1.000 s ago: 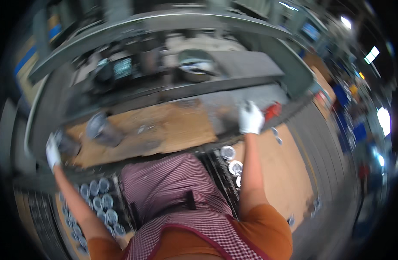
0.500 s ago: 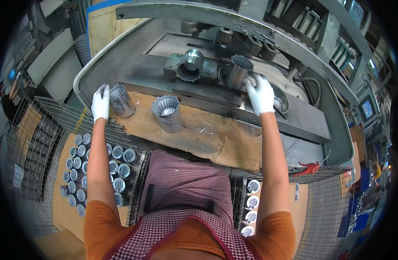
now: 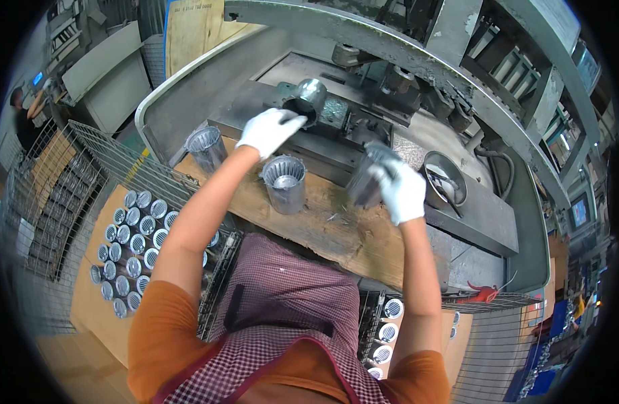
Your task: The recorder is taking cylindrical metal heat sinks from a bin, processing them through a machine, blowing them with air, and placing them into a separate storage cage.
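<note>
My right hand (image 3: pixel 402 194), in a white glove, is closed around a grey metal cylinder (image 3: pixel 366 176) and holds it, tilted and blurred, over the right part of the wooden board (image 3: pixel 343 232). My left hand (image 3: pixel 272 132), also gloved, reaches forward with fingers stretched out to the mouth of a shiny metal cylinder (image 3: pixel 312 93) lying on the machine's fixture (image 3: pixel 335 113). Whether its fingertips touch the rim I cannot tell. On the board stand two more open cylinders: a ribbed one (image 3: pixel 285 187) below my left hand and another cylinder (image 3: pixel 206 149) farther left.
A metal bowl (image 3: pixel 446 180) with a tool inside stands right of the fixture. A heavy machine beam (image 3: pixel 363 30) crosses above. Wire baskets (image 3: pixel 121 161) flank me, one with many finned metal parts (image 3: pixel 131 236). A red-handled air gun (image 3: pixel 481 294) lies right. Another person (image 3: pixel 28 118) is far left.
My right hand has brought the cylinder off the fixture toward me, over the board. My left hand has left the far-left cylinder and moved right to the fixture.
</note>
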### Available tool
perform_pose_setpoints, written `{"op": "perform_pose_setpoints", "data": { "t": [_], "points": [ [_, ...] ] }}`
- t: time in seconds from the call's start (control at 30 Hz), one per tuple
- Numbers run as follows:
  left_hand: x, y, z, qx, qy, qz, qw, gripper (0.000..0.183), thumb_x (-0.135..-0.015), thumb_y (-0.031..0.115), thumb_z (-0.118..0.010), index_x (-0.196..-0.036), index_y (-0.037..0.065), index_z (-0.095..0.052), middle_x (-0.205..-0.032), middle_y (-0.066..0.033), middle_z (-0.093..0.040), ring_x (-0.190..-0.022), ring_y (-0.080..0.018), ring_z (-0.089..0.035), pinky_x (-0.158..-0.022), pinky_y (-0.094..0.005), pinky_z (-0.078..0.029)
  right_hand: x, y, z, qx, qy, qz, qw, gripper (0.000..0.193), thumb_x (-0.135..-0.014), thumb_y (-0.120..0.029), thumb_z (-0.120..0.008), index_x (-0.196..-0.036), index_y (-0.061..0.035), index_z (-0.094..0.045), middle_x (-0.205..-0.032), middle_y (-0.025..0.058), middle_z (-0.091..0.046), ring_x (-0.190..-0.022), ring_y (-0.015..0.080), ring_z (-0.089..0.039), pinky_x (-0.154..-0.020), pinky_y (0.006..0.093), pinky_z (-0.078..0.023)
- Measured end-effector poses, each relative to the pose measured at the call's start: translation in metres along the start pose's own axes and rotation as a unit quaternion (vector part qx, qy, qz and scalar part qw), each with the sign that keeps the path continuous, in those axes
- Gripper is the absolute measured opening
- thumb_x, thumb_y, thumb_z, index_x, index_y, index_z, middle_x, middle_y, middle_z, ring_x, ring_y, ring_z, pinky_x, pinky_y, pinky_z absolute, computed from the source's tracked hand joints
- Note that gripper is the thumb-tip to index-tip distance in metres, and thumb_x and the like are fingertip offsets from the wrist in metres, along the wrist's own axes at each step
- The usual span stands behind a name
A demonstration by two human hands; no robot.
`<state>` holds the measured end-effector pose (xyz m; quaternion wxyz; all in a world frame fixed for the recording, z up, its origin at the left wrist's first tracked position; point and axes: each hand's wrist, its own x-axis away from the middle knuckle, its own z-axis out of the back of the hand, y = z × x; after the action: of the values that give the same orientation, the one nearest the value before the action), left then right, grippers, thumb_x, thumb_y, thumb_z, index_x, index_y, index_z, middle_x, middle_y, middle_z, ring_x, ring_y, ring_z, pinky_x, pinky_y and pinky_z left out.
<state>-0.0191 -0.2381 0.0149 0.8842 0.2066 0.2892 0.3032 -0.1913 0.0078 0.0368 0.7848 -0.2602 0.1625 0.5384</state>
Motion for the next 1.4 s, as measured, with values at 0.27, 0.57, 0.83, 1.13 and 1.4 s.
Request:
{"op": "perform_pose_setpoints", "data": {
  "t": [0.27, 0.57, 0.83, 1.13, 1.4],
  "points": [
    [-0.062, 0.006, -0.06, -0.072, -0.011, 0.091, 0.993, 0.052, -0.083, 0.053, -0.057, -0.099, 0.006, -0.071, -0.109, -0.0182, -0.066, -0.101, -0.0343, -0.063, -0.088, -0.0416, -0.05, 0.087, -0.029, -0.04, 0.013, -0.054, 0.004, 0.998, 0.028, -0.085, -0.04, -0.064, -0.095, -0.015, -0.07, -0.079, 0.0123, -0.068, -0.069, 0.0315, -0.066, -0.067, 0.041, -0.052],
    [-0.032, 0.044, -0.031, -0.21, 0.194, -0.225, 0.931, 0.024, -0.081, 0.04, -0.063, -0.081, 0.019, -0.073, -0.076, -0.0038, -0.066, -0.077, -0.0269, -0.061, -0.067, -0.0451, -0.043, 0.054, 0.024, -0.025, -0.093, 0.037, -0.122, 0.987, 0.038, -0.083, -0.04, -0.069, -0.101, -0.0063, -0.069, -0.099, 0.0153, -0.069, -0.088, 0.0331, -0.067, -0.077, 0.0388, -0.053],
    [-0.055, 0.088, -0.088, -0.232, 0.116, -0.354, 0.899, 0.024, -0.078, 0.041, -0.064, -0.095, 0.024, -0.07, -0.086, -0.0009, -0.064, -0.091, -0.026, -0.057, -0.073, -0.0443, -0.042, -0.039, 0.037, -0.064, 0.012, -0.139, -0.199, 0.97, 0.059, -0.08, -0.059, -0.061, -0.103, -0.0056, -0.069, -0.101, 0.0207, -0.068, -0.097, 0.0348, -0.065, -0.086, 0.0419, -0.05],
    [-0.031, 0.071, -0.018, -0.181, -0.044, -0.193, 0.963, 0.038, -0.089, 0.045, -0.052, -0.089, 0.01, -0.07, -0.088, -0.017, -0.067, -0.085, -0.0349, -0.065, -0.076, -0.0452, -0.05, -0.072, 0.056, -0.078, 0.03, -0.142, -0.199, 0.969, 0.047, -0.08, -0.053, -0.063, -0.098, -0.0109, -0.071, -0.099, 0.0167, -0.069, -0.093, 0.0335, -0.066, -0.081, 0.0419, -0.051],
    [0.055, 0.052, -0.01, -0.212, -0.316, -0.027, 0.924, 0.07, -0.089, 0.064, -0.04, -0.097, 0.001, -0.07, -0.1, -0.0229, -0.067, -0.096, -0.038, -0.064, -0.088, -0.0426, -0.048, -0.072, 0.059, -0.08, 0.053, -0.144, -0.178, 0.972, 0.047, -0.081, -0.054, -0.061, -0.095, -0.0099, -0.07, -0.096, 0.0167, -0.069, -0.093, 0.034, -0.066, -0.079, 0.0425, -0.051]
  ]
}}
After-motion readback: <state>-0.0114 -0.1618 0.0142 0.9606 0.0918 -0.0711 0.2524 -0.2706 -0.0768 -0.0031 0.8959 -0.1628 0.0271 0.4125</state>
